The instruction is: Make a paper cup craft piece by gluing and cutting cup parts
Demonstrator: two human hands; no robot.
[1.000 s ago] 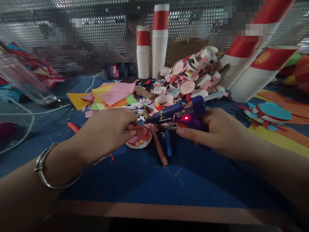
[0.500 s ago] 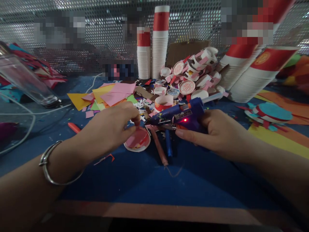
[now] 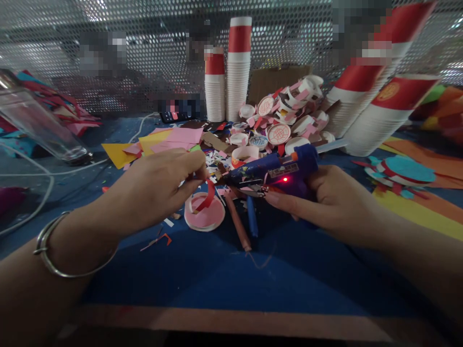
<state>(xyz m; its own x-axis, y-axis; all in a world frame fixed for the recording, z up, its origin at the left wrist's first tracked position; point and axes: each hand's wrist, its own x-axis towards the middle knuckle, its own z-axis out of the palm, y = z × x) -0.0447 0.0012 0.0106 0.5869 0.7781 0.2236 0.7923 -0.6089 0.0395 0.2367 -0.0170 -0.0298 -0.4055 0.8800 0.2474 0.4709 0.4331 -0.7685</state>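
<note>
My left hand (image 3: 162,185) pinches the upper end of a curved red paper strip (image 3: 209,196). The strip's lower end meets a round pink paper disc with a white rim (image 3: 205,219), which lies on the table below the fingers. My right hand (image 3: 325,197) is wrapped round a blue glue gun (image 3: 275,168), its small red light lit and a clear glue stick (image 3: 333,146) poking out at the back. Its nozzle points left, close to my left fingertips and apart from the strip. Under the gun, by my right thumb, a thin metal blade (image 3: 255,192) partly shows.
A brown stick (image 3: 238,224) and a blue stick (image 3: 252,217) lie below the gun. Behind are cut cup pieces (image 3: 278,134), coloured paper (image 3: 173,140) and tall paper-cup stacks (image 3: 238,72). A clear bottle (image 3: 43,118) leans at left; a turquoise-topped disc (image 3: 408,169) sits at right.
The red strip, which lay across the pink disc, now rises in a curve to my left fingertips. My left hand has shifted slightly left, and the glue gun slightly right.
</note>
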